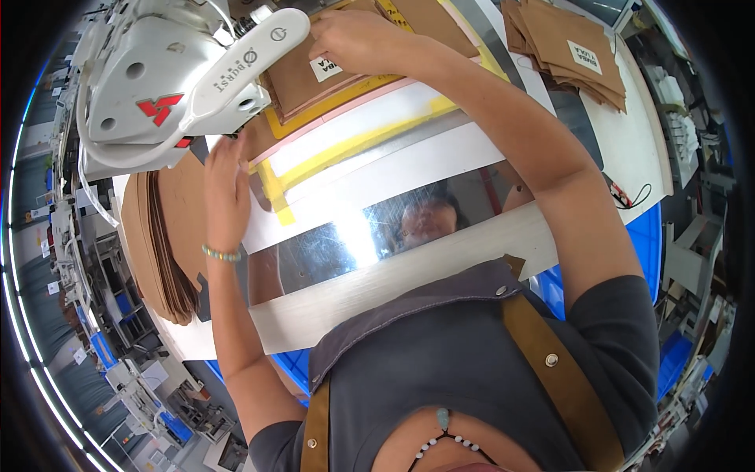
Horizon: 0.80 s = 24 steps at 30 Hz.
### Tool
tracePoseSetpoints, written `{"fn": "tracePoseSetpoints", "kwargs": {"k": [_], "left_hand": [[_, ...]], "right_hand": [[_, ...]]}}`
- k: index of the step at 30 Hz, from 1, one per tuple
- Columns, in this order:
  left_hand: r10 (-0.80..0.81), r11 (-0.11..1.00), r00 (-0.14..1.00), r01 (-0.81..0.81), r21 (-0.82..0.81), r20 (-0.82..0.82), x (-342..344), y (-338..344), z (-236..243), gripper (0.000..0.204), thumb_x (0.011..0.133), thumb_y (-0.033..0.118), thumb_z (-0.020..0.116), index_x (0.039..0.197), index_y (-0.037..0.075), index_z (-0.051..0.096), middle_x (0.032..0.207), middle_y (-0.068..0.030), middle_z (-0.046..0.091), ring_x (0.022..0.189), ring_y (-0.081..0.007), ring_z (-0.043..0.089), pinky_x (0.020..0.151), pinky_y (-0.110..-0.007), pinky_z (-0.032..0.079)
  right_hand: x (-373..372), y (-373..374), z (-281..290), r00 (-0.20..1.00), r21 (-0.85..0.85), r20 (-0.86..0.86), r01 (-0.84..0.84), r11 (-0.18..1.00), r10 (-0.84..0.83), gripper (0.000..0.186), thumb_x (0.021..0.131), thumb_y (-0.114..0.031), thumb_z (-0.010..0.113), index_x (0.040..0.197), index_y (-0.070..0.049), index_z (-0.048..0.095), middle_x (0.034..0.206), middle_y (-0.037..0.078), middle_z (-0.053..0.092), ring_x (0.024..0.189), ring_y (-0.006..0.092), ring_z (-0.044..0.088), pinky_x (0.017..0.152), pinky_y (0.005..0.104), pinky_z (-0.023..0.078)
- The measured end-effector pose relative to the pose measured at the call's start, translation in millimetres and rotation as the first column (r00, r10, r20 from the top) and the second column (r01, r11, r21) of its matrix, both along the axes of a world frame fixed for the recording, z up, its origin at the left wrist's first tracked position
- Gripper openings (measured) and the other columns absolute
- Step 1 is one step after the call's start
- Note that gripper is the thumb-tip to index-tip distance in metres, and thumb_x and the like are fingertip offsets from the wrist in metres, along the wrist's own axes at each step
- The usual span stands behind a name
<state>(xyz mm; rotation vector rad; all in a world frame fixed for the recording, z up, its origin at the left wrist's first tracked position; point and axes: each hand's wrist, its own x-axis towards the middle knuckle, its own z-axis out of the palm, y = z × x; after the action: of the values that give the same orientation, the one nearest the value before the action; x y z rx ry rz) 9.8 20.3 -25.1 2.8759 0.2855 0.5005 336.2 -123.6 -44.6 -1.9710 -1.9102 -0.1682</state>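
My right hand [362,43] reaches across to the far side of the table, palm down with fingers spread on a flat brown piece [291,82]. A white printed label [325,68] shows beside its thumb. The piece lies in a yellow-edged frame [314,114] at the far middle. At the left, my left hand [226,173] is by the near edge of a white machine head [149,86]. Its fingers stretch forward, the tips partly hidden at the machine's edge, and nothing shows in its grasp.
A stack of brown pieces [153,236] stands at the left; another stack of labelled brown pieces [562,47] lies far right. Yellow tape [346,153] borders a white sheet. Nearer is a shiny metal plate [314,256]. Blue bins [646,244] sit below the table edge.
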Motion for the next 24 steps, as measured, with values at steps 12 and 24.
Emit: {"fn": "tracePoseSetpoints", "kwargs": {"k": [12, 24], "left_hand": [[-0.09, 0.973, 0.995, 0.08, -0.215, -0.039, 87, 102, -62, 0.04, 0.105, 0.02, 0.063, 0.142, 0.004, 0.064, 0.146, -0.0111, 0.064, 0.137, -0.0296, 0.056, 0.119, -0.041, 0.041], [-0.207, 0.972, 0.974, 0.196, -0.127, -0.086, 96, 103, -62, 0.042, 0.106, 0.013, 0.06, 0.147, 0.005, 0.057, 0.153, -0.0103, 0.058, 0.14, -0.0251, 0.055, 0.12, -0.036, 0.043]], "right_hand": [[-3, -5, -12, 0.996, 0.255, 0.02, -0.087, 0.963, 0.085, 0.016, 0.091, -0.01, 0.065, 0.093, -0.002, 0.079, 0.094, 0.018, 0.07, 0.1, 0.04, 0.065, 0.09, 0.0499, 0.052], [-29, -7, -18, 0.98, 0.092, -0.077, -0.177, 0.98, 0.184, 0.032, 0.092, -0.003, 0.065, 0.118, -0.014, 0.081, 0.127, 0.007, 0.069, 0.122, 0.0306, 0.062, 0.11, 0.0436, 0.049]]}}
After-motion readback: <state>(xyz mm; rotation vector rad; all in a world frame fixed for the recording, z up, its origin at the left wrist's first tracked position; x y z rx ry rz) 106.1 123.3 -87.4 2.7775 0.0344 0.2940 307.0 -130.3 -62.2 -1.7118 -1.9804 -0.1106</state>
